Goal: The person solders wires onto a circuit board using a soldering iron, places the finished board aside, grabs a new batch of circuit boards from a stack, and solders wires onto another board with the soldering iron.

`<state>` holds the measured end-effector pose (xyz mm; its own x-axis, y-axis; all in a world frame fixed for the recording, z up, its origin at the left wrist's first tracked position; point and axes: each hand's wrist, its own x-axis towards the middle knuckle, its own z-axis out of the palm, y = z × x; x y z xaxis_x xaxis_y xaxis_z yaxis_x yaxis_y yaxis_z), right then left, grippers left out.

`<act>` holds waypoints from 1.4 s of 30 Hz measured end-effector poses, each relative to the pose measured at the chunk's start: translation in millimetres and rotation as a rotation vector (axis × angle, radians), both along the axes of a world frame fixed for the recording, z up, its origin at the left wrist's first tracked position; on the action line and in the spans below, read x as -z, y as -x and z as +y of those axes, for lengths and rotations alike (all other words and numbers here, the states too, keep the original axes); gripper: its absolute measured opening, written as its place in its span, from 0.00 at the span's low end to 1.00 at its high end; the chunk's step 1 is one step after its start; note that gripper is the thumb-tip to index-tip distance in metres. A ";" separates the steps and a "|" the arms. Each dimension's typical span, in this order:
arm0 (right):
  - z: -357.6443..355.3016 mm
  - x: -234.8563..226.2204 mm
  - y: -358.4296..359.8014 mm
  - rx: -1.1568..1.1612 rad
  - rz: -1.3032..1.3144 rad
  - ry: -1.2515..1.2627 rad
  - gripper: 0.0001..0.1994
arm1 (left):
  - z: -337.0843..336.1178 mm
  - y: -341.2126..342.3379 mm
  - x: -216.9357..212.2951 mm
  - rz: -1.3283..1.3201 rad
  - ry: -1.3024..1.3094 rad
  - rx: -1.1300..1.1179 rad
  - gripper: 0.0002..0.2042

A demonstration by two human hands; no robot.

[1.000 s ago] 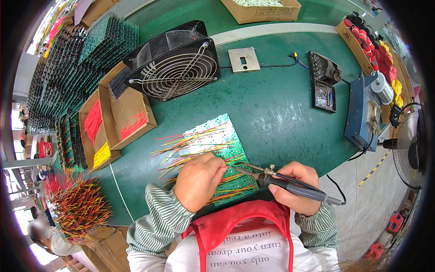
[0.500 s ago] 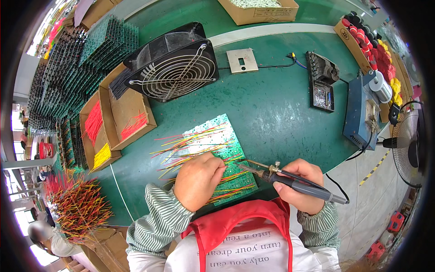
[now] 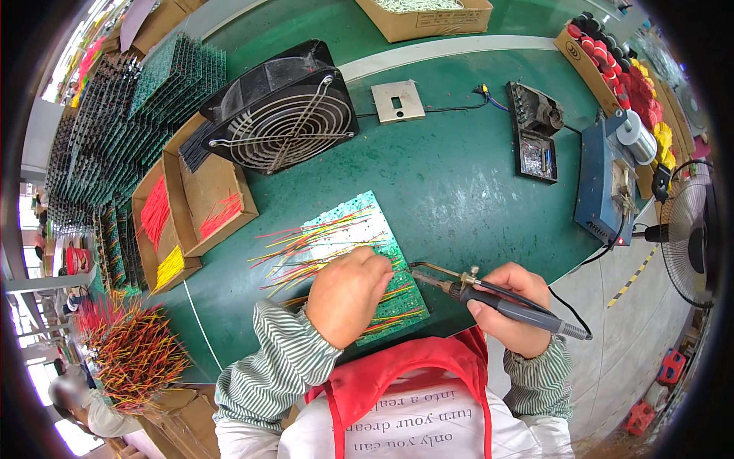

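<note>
- Nearest me, my left hand rests knuckles-up on the green circuit board. Its fingers curl together over the red and yellow wire leads, I judge to pin them flat; what the tips pinch I cannot tell.
- My right hand has its fingers clamped round one soldering iron, held low like a pen so its tip points at the board's near right edge, just beside my left hand.
- The one board lies on the green table, straight in front of me, leads fanning left.
- Left of it, two open cardboard trays hold sorted red and yellow wires, within reach.
- Farther back stands one black fan, tilted toward the board, likely for fumes.
- Right, one blue solder station carries one solder spool.
</note>
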<state>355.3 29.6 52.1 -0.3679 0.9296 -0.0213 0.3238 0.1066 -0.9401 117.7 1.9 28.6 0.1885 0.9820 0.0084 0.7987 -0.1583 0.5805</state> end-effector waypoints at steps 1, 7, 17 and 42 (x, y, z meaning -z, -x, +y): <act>0.4 0.8 0.4 -0.003 -0.003 0.007 0.08 | 0.5 -0.2 1.3 -0.013 -0.006 -0.002 0.03; 3.0 2.3 1.2 -0.022 -0.020 -0.013 0.08 | 2.2 -0.7 -0.6 -0.045 0.031 0.003 0.03; 3.3 -1.0 -1.2 -0.010 0.016 -0.014 0.08 | 4.4 0.6 -0.9 -0.041 0.035 0.014 0.03; 0.8 1.6 0.8 0.124 0.030 0.063 0.10 | 58.4 211.7 -8.3 0.179 0.357 -0.459 0.15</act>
